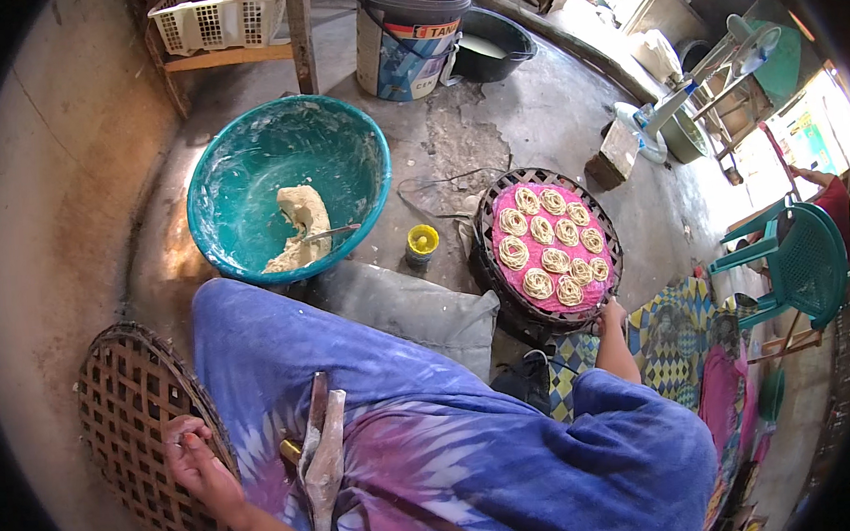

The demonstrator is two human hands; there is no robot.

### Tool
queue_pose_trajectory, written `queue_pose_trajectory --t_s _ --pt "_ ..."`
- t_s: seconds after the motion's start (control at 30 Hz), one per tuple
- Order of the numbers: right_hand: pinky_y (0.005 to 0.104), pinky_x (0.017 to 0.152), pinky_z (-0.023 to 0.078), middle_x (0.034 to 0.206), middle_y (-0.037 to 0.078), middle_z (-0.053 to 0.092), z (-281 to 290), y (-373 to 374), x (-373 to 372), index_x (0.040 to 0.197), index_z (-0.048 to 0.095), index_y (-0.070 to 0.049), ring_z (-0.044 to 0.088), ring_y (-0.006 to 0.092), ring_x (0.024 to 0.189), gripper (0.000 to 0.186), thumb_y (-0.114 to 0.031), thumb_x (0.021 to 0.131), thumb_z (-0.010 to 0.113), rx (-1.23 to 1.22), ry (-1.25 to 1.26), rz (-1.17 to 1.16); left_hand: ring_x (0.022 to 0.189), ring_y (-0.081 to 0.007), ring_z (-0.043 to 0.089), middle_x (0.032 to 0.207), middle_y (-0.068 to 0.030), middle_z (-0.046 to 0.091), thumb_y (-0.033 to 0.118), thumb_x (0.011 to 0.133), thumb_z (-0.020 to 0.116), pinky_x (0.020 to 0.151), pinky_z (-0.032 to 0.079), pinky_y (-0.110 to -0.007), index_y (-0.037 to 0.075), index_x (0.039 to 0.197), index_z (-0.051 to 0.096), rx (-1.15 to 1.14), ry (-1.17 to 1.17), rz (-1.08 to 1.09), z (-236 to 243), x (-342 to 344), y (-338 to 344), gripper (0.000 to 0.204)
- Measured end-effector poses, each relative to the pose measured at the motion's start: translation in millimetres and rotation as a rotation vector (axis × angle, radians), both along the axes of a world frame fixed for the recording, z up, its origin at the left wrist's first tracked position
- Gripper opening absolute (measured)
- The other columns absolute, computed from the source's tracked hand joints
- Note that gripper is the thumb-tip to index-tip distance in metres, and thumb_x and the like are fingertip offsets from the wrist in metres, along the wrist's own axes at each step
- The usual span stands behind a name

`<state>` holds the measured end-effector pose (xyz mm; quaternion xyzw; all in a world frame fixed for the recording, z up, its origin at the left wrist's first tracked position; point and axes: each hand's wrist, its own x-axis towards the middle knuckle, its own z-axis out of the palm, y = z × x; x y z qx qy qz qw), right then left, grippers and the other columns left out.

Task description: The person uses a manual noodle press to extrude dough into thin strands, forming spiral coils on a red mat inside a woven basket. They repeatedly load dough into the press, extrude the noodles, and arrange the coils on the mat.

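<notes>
Tub [246,159]: in front of the lap [414,420], to the left
Dough [302,209]: in the tub, with a spoon [337,231] in it
Jar [422,242]: between the tub and the right tray [536,175]
Noodle swirls [540,229]: on a cloth [504,204], on the right tray
Right hand [612,315]: at the right tray's near edge
Left tray [125,406]: left of the lap; the left hand [200,465] is over it
Tool [324,453]: on the lap
Bucket [381,61]: behind the tub, to the right
Basin [506,66]: just right of the bucket
Chair [799,255]: far right, past the right tray
</notes>
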<state>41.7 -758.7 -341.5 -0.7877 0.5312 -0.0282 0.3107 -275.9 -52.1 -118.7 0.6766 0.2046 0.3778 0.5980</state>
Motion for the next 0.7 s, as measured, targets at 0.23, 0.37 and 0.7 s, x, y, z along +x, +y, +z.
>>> queue_pose_trajectory --t_s 0.23,0.37,0.7 --pt "0.0427 0.086 0.047 0.106 0.021 0.063 56.0 121.6 75.1 0.1 0.066 -0.001 0.06 0.0325 0.099 0.023 -0.018 0.087 0.059 -0.519 -0.489 0.791 0.08 -0.0145 0.051 0.095 -0.0061 0.058 0.014 0.091 0.061 0.075 0.043 -0.027 0.001 0.098 0.062 0.163 0.19 -0.019 7.0 39.5 -41.5 0.015" --pt "0.0341 0.079 0.052 0.099 0.02 0.069 39.1 270.7 134.3 0.107 0.068 -0.001 0.067 0.0264 0.086 0.03 -0.024 0.087 0.065 0.054 -0.414 1.3 0.082 -0.022 0.059 0.098 -0.0112 0.062 0.008 0.083 0.066 0.077 0.047 -0.032 0.003 0.1 0.066 0.417 0.433 -0.391 0.1 83.3 -82.6 0.018" --pt "0.0443 0.07 0.054 0.075 0.026 0.064 22.6 364.1 168.7 0.078 0.071 0.0 0.067 0.0379 0.074 0.014 -0.011 0.075 0.062 -0.178 -0.251 1.463 0.095 -0.0308 0.06 0.098 -0.0109 0.062 0.025 0.086 0.063 0.084 0.047 -0.041 0.009 0.101 0.065 0.849 0.508 -0.88 -47.9 199.5 -191.8 0.022"
